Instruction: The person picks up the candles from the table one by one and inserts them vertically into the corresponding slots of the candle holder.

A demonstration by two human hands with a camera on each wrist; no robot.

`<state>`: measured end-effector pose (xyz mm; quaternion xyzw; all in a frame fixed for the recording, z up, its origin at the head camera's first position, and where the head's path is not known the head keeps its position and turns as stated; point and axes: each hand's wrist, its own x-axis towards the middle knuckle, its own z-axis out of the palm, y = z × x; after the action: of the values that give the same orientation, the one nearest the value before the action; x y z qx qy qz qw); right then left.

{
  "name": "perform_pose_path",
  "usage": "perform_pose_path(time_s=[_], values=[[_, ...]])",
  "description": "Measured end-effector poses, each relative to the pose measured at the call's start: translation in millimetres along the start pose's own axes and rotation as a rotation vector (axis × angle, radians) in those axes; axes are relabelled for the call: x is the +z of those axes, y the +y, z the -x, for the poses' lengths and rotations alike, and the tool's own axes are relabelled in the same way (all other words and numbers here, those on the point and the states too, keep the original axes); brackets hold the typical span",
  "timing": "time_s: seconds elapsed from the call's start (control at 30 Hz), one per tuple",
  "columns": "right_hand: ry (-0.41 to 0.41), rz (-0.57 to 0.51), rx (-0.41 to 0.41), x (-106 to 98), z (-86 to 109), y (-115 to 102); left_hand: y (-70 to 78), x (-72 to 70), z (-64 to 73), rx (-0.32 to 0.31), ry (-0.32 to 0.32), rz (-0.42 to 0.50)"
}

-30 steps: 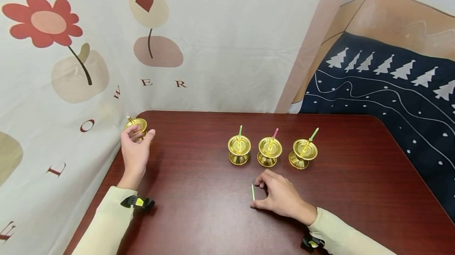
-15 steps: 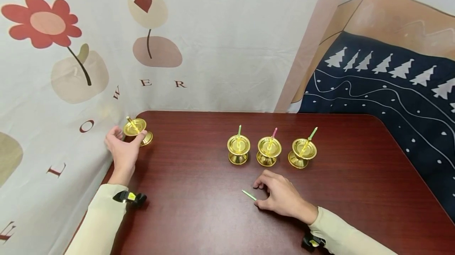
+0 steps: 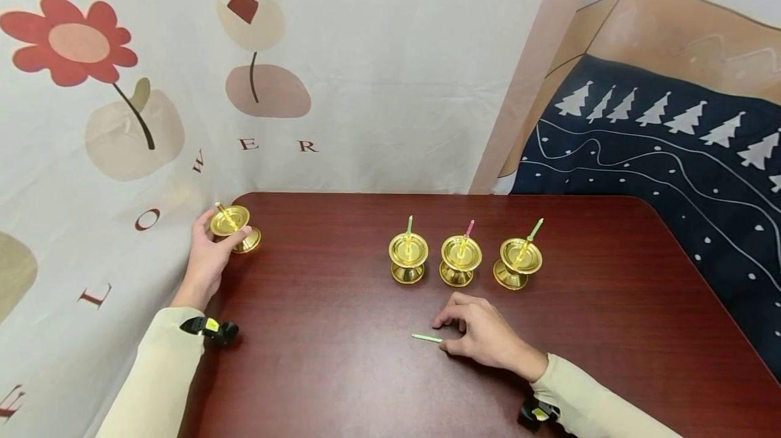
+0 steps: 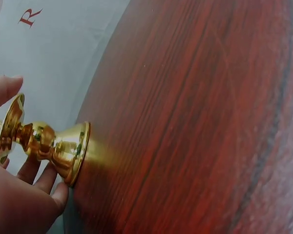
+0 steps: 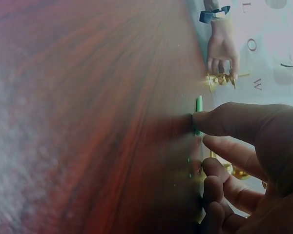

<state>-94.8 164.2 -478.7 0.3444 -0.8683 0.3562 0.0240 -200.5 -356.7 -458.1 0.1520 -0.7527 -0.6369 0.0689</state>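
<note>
At the table's far left corner my left hand grips a brass candle holder with an upright gold spike. In the left wrist view, the thumb is at the dish rim and the other fingers curl behind the stem and base. A small light green candle lies flat on the table. My right hand rests by it, thumb at the candle's right end and the index finger apart from it. In the right wrist view the thumb overlaps this candle.
Three more brass holders stand in a row beyond my right hand: the left holder and right holder bear green candles, the middle holder a pink one. A printed curtain hangs along the dark red table's back and left edges.
My left hand has drawn back from the holder's dish, swung left and come in round the holder. The loose green candle has turned from pointing away to lying sideways, left of my right thumb.
</note>
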Motion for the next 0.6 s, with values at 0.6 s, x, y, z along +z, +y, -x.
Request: perform_pose_path(time_s=[0.6], values=[[-0.020, -0.051, 0.001, -1, -1.5, 3, -11.3, -3.0, -0.7, 0.034, -0.026, 0.101]])
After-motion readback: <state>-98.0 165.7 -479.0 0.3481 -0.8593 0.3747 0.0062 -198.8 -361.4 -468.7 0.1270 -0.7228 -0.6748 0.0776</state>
